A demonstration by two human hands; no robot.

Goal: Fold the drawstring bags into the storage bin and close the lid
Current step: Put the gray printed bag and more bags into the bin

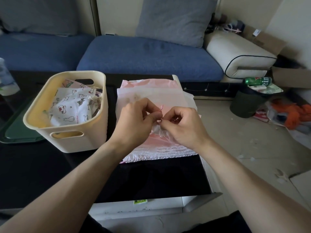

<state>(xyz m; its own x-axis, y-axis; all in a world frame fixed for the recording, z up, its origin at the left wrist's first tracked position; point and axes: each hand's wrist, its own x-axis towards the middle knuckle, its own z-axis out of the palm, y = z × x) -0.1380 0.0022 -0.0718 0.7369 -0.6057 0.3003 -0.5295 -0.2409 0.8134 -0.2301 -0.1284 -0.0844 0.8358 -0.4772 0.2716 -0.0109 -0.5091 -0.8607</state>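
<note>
Both hands, left hand (134, 120) and right hand (182, 126), pinched the thin pink drawstring (161, 109) above the flat pink-and-white fabric bag (151, 95) on the black tabletop (159, 179). The cream plastic storage bin (70, 140) sat just left, nearer the left hand.

**Cloth, plastic and gloss**

The bin (70, 138) is made of smooth, matt cream plastic. Printed cloth bags (70, 106) are seen inside it. The pink and white bags (151, 93) on the table look thin and crinkled, with a gathered, ruffled hem. The table (151, 179) is finished in glossy black. The sofa (148, 59) is covered in coarse blue fabric. The can (257, 81) is of shiny green metal.
</note>
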